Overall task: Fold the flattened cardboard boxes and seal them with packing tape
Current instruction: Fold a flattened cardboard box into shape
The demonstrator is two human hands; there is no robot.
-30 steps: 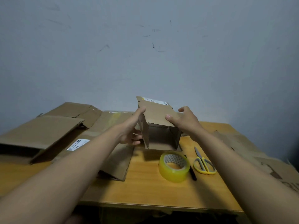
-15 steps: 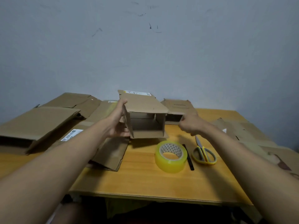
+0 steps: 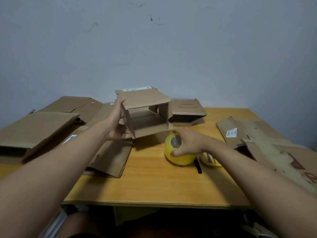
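Note:
A small brown cardboard box is held up above the wooden table, its open end facing me and its flaps spread. My left hand grips the box by its left wall, thumb on top. My right hand closes on the yellow roll of packing tape, which rests on the table just right of the box, fingers across its top and thumb at its near side.
Flattened cardboard boxes lie at the left, under my left arm, behind the held box and along the right edge. Yellow-handled scissors and a black pen lie right of the tape.
My right hand let go of the box, moved down and right, and closed on the tape roll. My left hand alone now holds the box, shifted slightly left.

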